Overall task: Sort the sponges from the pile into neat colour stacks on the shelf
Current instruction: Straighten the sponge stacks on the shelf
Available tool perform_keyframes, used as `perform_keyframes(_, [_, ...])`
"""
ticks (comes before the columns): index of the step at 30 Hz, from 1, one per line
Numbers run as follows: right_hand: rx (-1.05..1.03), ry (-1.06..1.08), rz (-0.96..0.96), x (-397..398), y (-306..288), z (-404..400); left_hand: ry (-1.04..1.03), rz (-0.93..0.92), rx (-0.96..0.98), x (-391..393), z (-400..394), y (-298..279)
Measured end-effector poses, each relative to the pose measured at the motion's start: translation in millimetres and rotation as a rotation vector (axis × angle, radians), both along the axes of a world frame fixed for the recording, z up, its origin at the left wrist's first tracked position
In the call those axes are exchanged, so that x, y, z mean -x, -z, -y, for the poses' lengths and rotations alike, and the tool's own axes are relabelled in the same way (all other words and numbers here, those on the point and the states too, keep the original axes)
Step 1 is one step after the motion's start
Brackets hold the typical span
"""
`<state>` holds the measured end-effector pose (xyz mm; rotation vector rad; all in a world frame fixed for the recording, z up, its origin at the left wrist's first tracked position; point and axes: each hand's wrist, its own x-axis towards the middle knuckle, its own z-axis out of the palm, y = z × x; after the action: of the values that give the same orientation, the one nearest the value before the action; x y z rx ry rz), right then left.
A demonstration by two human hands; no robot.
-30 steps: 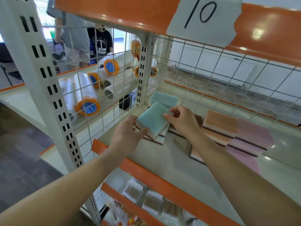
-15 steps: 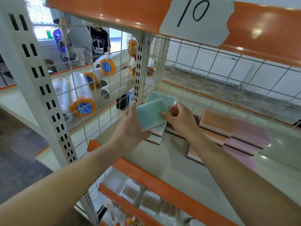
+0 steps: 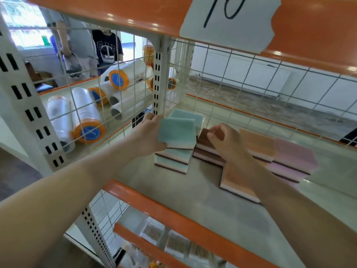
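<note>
My left hand (image 3: 147, 136) grips a green sponge (image 3: 177, 132) by its left edge and holds it just above a short green stack (image 3: 172, 160) at the shelf's left side. Another green sponge (image 3: 186, 115) lies behind it in the back corner. My right hand (image 3: 226, 142) lies with curled fingers on the brown sponges (image 3: 203, 141) right of the green stack, its thumb and fingertips pinching the top one. Orange sponges (image 3: 257, 142) and pink sponges (image 3: 293, 156) lie overlapping further right, partly hidden by my right forearm.
The grey shelf (image 3: 173, 192) has an orange front lip (image 3: 173, 208). A wire mesh wall (image 3: 173, 74) closes the left side and back. Rolls of clear film (image 3: 87, 117) lie beyond it. Packs of cotton swabs (image 3: 173, 243) sit on the shelf below. People (image 3: 85, 53) stand behind.
My right hand let go of the green sponge and moved right onto the brown sponges. My left hand lifted that green sponge up and back over the green stack.
</note>
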<state>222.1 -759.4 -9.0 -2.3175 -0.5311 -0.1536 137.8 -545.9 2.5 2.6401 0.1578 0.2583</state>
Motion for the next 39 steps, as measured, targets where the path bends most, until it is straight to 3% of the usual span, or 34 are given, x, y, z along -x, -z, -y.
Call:
perform_keyframes(7, [-0.014, -0.047, 0.034, -11.9, -7.0, -6.7, 0.112, -0.106, -0.019, -16.1, -12.1, 3.0])
perform_keyframes(22, [0.19, -0.166, 0.047, -24.9, -4.9, -32.7, 0.156, -0.214, -0.043, -40.4, -16.7, 7.1])
perform_keyframes(31, [0.259, -0.178, 0.117, -24.2, -2.1, -37.9, 0.15, -0.104, -0.033, -40.2, -17.3, 17.1])
perform_keyframes(39, [0.245, -0.181, 0.126, -19.2, -2.0, -39.3, 0.282, -0.02, -0.087, -34.0, -20.0, 22.3])
